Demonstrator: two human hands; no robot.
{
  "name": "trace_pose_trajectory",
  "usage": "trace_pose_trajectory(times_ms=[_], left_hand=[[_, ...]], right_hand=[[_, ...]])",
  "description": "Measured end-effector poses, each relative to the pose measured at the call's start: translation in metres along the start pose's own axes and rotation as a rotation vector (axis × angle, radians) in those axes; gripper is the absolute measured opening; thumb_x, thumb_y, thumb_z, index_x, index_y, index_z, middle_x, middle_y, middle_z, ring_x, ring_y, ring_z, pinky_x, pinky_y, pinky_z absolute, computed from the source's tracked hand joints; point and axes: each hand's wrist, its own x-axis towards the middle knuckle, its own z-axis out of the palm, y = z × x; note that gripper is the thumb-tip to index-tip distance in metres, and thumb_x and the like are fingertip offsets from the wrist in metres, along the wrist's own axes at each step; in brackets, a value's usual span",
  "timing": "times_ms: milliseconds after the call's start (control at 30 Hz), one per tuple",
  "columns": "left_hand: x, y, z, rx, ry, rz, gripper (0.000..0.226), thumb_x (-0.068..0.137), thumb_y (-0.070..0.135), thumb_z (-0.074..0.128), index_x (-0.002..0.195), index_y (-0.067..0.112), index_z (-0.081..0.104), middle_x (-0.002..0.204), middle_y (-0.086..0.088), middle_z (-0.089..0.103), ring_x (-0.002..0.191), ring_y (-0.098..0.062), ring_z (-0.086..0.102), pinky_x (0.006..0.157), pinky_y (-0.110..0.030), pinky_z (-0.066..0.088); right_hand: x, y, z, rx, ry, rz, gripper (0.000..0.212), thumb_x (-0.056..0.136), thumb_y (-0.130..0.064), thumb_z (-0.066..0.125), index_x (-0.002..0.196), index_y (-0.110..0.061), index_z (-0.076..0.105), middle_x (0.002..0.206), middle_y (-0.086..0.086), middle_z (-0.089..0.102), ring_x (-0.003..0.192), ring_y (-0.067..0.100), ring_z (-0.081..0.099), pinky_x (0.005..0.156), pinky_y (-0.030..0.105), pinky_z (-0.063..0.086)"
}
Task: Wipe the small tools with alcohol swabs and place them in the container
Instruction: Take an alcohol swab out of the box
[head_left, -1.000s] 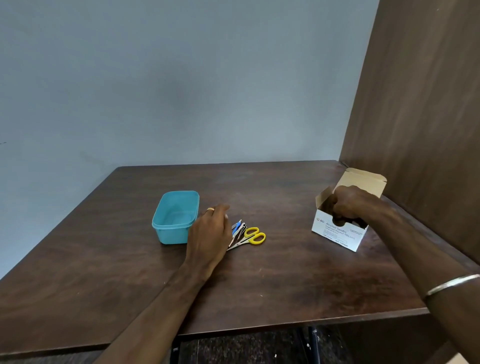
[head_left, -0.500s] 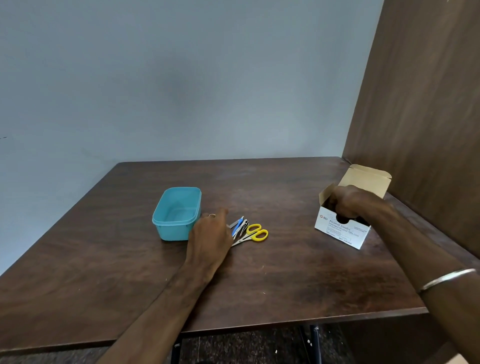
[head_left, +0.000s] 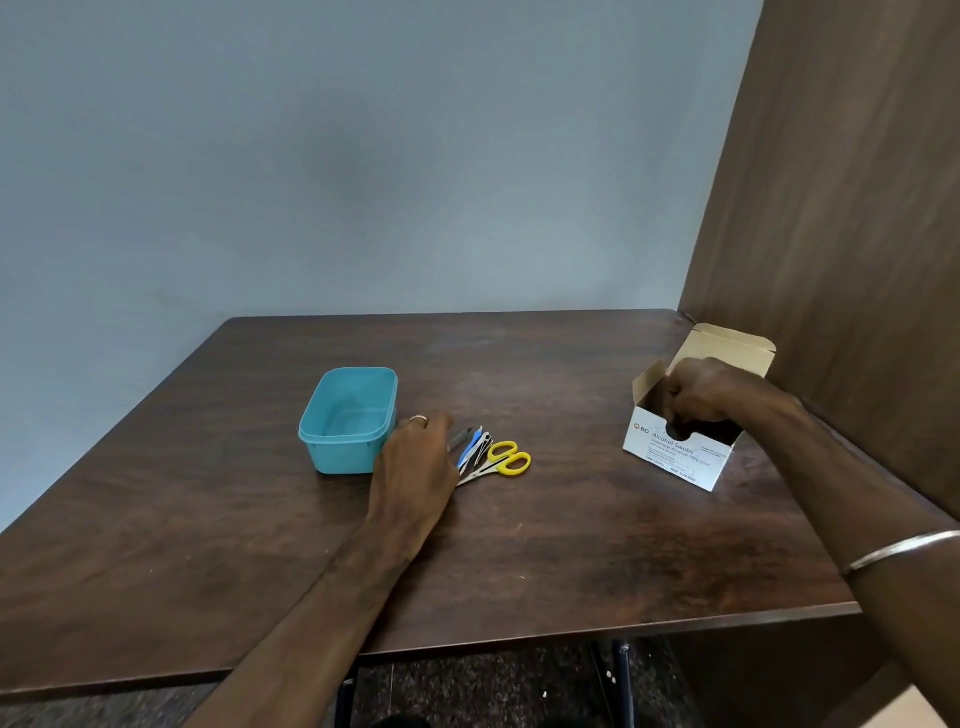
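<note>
A small pile of tools (head_left: 480, 452) lies mid-table: yellow-handled scissors (head_left: 509, 458), a blue tool, some metal ones. My left hand (head_left: 415, 462) rests at the pile's left end, fingers curled down round a grey tool (head_left: 460, 439) that sticks out past them. Just left of that hand stands the teal container (head_left: 348, 415), with nothing in it. At the right, my right hand (head_left: 696, 395) reaches into the open white alcohol swab box (head_left: 675, 457). Its fingertips are hidden inside, so I cannot see what they hold.
The dark wooden table (head_left: 571, 545) meets a grey wall at the back. A wooden panel (head_left: 831, 234) rises along the right side, close behind the swab box. The table's front edge runs below my forearms.
My left hand's fingers have curled in at the tool pile, and the grey tool now shows beyond them. My right hand stays in the swab box.
</note>
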Motion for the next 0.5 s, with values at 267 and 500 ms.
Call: trace_pose_trajectory(times_ms=[267,500], left_hand=[[-0.004,0.003,-0.007,-0.033,0.031,-0.008,0.049,0.088,-0.001,0.058,0.134,0.012,0.050,0.129,-0.011,0.050,0.103,-0.027,0.060,0.081,-0.034,0.047],[-0.003,0.008,-0.002,-0.134,0.176,0.118,0.041,0.078,-0.013,0.057,0.114,0.005,0.062,0.111,-0.015,0.056,0.086,-0.032,0.059,0.068,-0.040,0.046]], right_hand=[[-0.011,0.003,-0.014,0.135,0.087,-0.049,0.021,0.072,-0.004,0.084,0.075,-0.023,0.077,0.077,-0.001,0.073,0.071,0.009,0.065,0.053,0.021,0.039],[-0.005,0.009,-0.015,0.293,0.096,-0.082,0.014,0.084,0.006,0.070,0.077,-0.005,0.074,0.077,0.016,0.075,0.060,0.019,0.069,0.049,0.021,0.049]])
